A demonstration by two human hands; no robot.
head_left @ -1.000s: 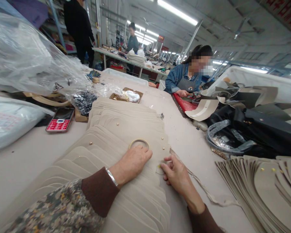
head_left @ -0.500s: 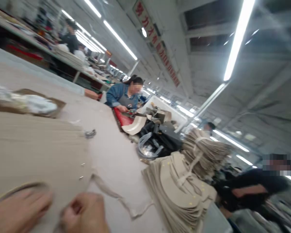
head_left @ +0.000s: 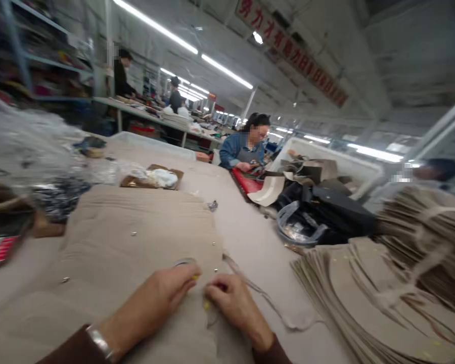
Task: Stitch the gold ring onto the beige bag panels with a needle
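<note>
On the stack of beige sheets (head_left: 144,212) in front of me, my left hand (head_left: 167,290) is closed with its fingers together. A curved, ring-like rim (head_left: 184,262) shows behind its fingers, with a bit of yellow by the fingertips; the rest is hidden. Just to the right, at the stack's edge, my right hand (head_left: 237,303) pinches with thumb and forefinger. A small yellow spot (head_left: 207,305) lies below those fingertips, but what the pinch holds is unclear. Small metal studs (head_left: 134,233) sit on the top sheet.
Bundled beige pieces (head_left: 349,293) stand on the right, a thin strip (head_left: 265,298) beside them. Beyond are a black bag (head_left: 326,207) and a white bin (head_left: 364,156) of scraps. A box (head_left: 151,177) and plastic bags (head_left: 41,136) lie left. A co-worker (head_left: 242,146) sits across.
The view has swung left and levelled, so both hands now appear further right in the picture. The left hand still covers the ring-like thing; the right still pinches beside it.
</note>
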